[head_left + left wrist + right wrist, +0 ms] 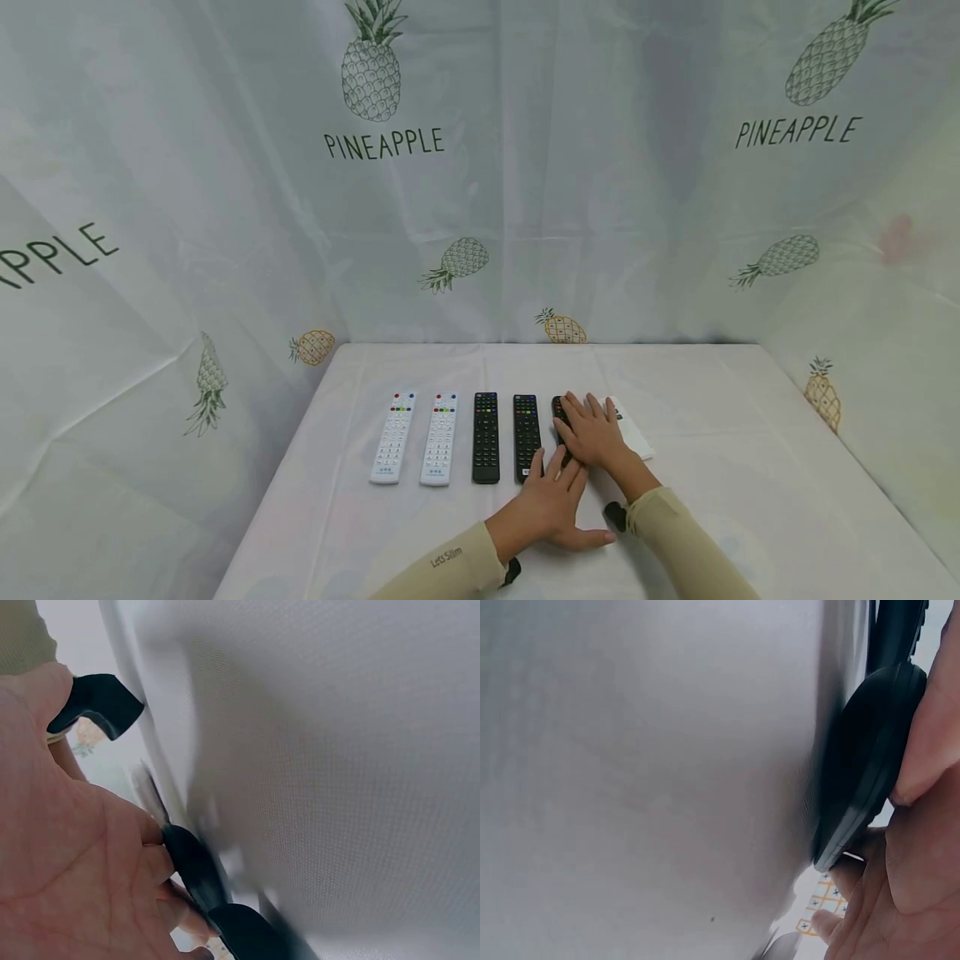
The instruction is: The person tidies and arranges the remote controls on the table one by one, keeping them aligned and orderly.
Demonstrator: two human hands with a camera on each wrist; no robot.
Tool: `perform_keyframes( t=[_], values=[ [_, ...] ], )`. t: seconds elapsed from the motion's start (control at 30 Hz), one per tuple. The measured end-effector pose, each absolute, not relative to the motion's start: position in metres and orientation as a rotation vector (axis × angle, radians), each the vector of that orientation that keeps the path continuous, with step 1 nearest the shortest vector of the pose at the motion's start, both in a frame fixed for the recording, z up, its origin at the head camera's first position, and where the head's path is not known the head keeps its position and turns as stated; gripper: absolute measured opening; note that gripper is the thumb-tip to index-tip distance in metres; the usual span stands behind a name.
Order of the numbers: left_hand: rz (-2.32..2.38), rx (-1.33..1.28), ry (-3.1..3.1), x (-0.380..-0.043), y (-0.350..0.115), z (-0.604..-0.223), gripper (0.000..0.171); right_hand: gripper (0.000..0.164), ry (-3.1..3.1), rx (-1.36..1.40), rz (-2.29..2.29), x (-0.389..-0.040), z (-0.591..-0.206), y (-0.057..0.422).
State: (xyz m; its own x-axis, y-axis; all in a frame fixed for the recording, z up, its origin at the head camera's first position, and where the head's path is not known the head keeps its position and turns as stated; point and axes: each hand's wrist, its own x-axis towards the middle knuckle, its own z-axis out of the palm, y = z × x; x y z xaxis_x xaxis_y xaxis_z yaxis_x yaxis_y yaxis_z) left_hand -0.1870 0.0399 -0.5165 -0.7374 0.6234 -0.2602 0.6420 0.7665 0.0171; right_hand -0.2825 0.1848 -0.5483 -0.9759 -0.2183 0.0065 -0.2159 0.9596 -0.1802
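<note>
My right hand [596, 437] lies over the rightmost black remote control [558, 408], thumb on its left side and fingers across toward the right. Seen from the right wrist, that remote's rounded end [862, 765] sits between the thumb and the other fingers, close over the cloth. The left hand [551, 504] is spread, its fingertips at the lower ends of the two rightmost black remotes, including the middle black remote [527, 433]. In the left wrist view, dark rounded remote ends [193, 862] meet its fingers. A flat white item [636, 433] is partly hidden under the right hand.
Left of the hands, another black remote [486, 437] and two white ones, a nearer white remote [438, 437] and an outer white remote [392, 437], lie in the same row. A white cloth covers the table [337, 542]. Pineapple-print curtains [570, 192] hang behind and beside it.
</note>
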Motion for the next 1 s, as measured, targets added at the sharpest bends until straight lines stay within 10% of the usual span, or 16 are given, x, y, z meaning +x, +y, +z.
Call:
perform_keyframes(
  t=[1.0],
  values=[
    [-0.118, 0.975, 2.720, -0.187, 0.041, -0.517, 0.093, 0.059, 3.023, -0.388, -0.462, -0.293, -0.544, 0.200]
  ],
)
